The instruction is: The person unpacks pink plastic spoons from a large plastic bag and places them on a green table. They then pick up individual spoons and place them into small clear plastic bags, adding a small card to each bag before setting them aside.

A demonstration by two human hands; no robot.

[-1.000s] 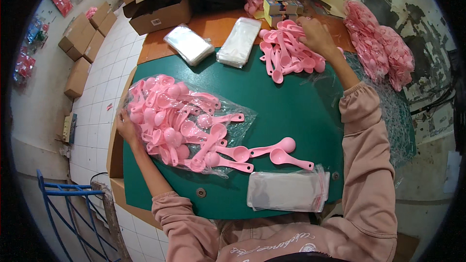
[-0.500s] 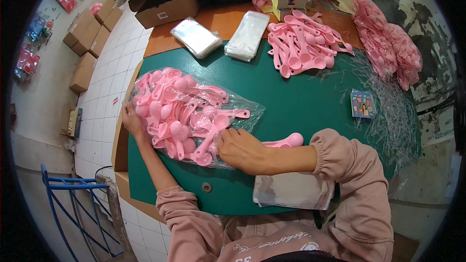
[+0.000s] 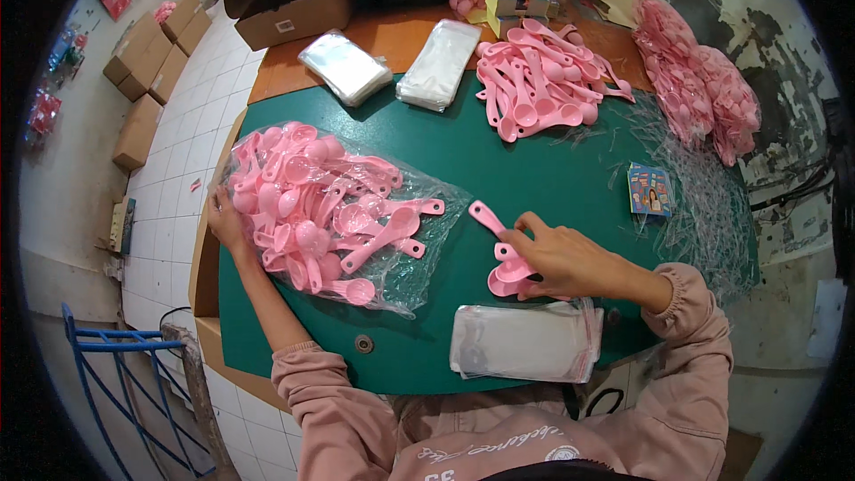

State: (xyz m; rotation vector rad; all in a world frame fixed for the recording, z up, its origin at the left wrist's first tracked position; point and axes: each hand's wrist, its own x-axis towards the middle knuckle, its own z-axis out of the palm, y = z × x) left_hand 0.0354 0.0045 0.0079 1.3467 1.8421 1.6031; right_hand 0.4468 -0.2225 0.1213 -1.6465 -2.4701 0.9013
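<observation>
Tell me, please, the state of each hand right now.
Left hand: at the clear bag; its grip cannot be told.
Right hand: closed on pink spoons.

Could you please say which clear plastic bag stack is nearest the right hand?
The near stack at the front edge of the green tabletop, close to the right hand; the rear left stack and rear middle stack lie much farther back.
</observation>
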